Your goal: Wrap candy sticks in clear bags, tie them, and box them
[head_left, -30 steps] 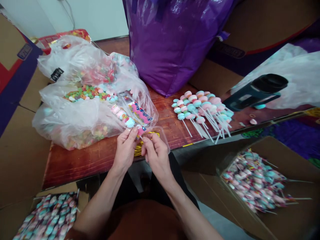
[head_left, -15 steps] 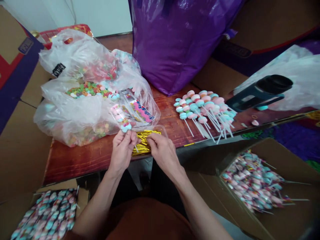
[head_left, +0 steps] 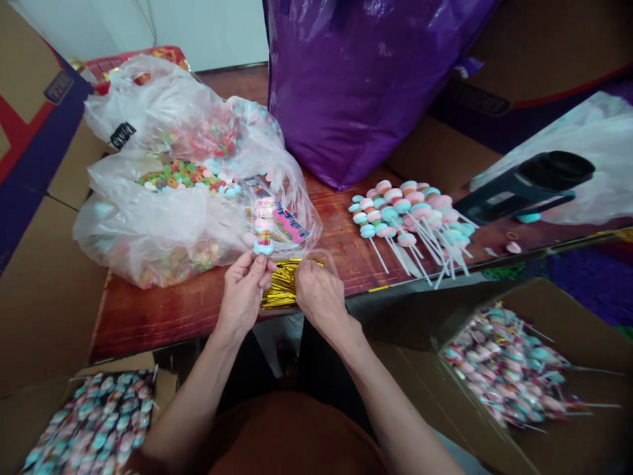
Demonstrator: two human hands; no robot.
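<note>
My left hand (head_left: 244, 290) is closed on the stick of a candy skewer (head_left: 264, 227), wrapped in a clear sleeve with pink print, and holds it upright over the front edge of the red-brown table (head_left: 158, 313). Just to its right, my right hand (head_left: 316, 290) rests on a clear tray of gold twist ties (head_left: 279, 290), fingers curled down into the ties. What those fingers pinch is hidden.
Clear plastic bags of coloured ring candies (head_left: 173, 191) fill the table's left. A row of unwrapped candy skewers (head_left: 410, 214) lies at right, beside a black cylinder (head_left: 529, 181). A purple bag (head_left: 356, 79) stands behind. Cardboard boxes of wrapped skewers sit at lower right (head_left: 504, 363) and lower left (head_left: 93, 422).
My left hand has turned the skewer from a leftward lean to upright. My right hand left the skewer and dropped onto the gold twist ties.
</note>
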